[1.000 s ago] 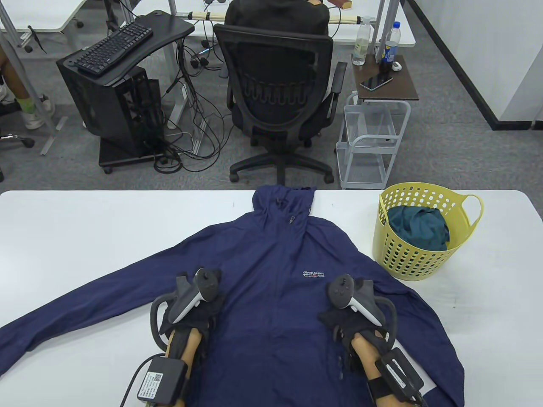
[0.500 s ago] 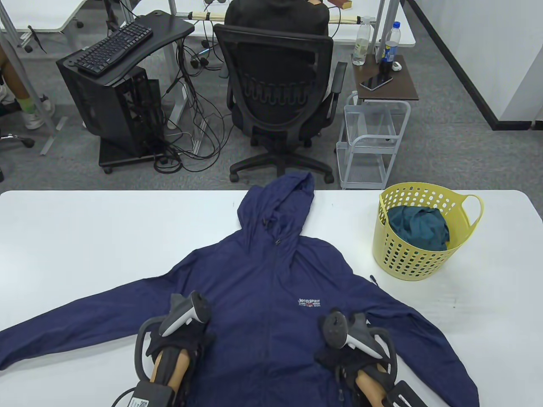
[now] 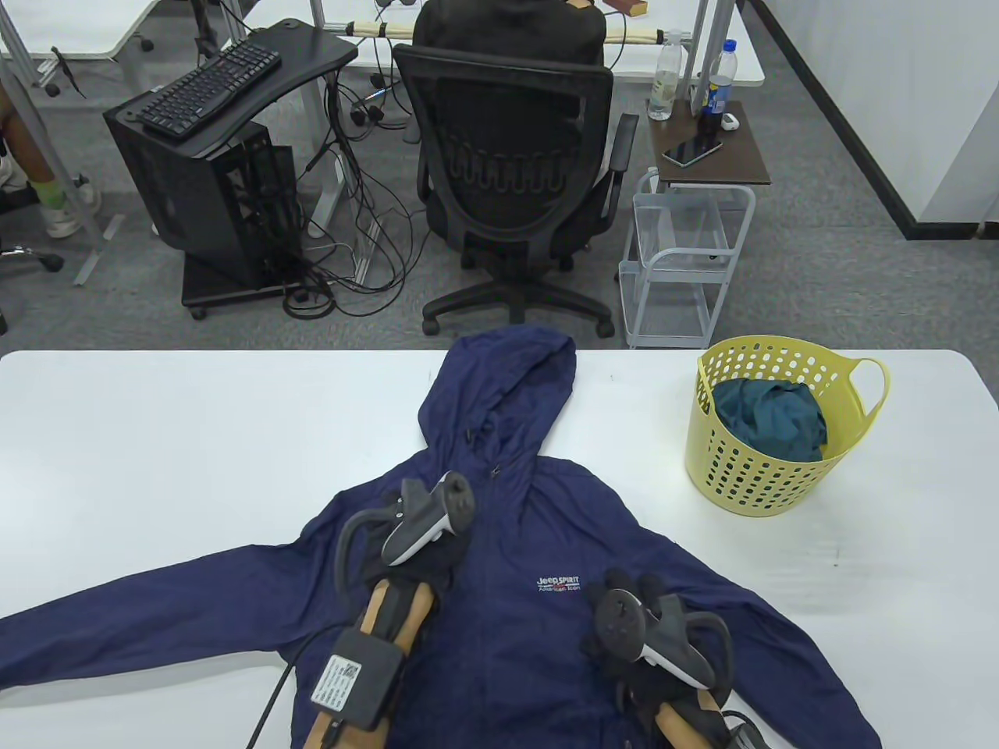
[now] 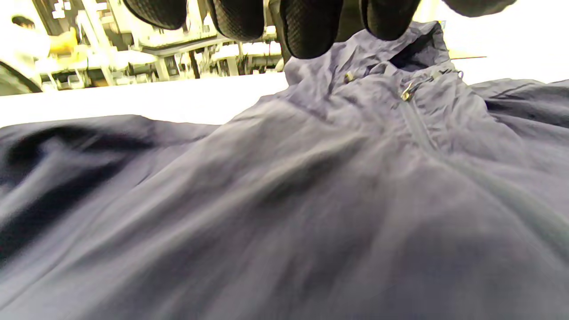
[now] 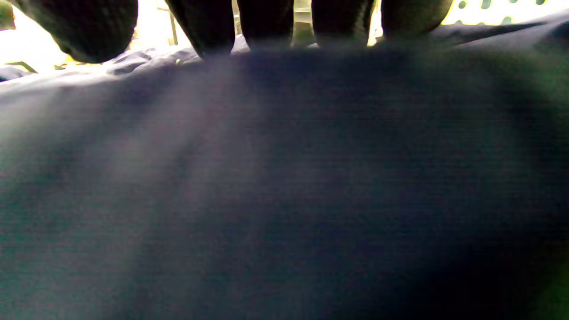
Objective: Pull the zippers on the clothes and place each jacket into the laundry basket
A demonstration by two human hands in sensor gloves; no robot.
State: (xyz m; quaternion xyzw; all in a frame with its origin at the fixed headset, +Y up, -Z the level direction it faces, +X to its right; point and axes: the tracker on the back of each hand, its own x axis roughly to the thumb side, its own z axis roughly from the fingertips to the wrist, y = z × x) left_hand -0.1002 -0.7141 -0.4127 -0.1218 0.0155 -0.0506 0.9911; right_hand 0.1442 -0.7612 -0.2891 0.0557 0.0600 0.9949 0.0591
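Since the earlier frame our left hand [image 3: 437, 546] has moved far and right, up the chest of the navy jacket [image 3: 499, 624], toward the zipper pull [image 4: 406, 94] at the collar; its fingers [image 4: 311, 26] hang relaxed above the cloth, holding nothing. Our right hand [image 3: 632, 624] rests flat on the jacket's right side, fingers straight. The jacket lies spread on the white table [image 3: 156, 437], left of the yellow laundry basket [image 3: 765, 476].

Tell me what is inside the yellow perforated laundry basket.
The yellow perforated plastic laundry basket holds a crumpled teal garment, filling it near the rim. Whatever lies beneath that garment is covered and cannot be seen.
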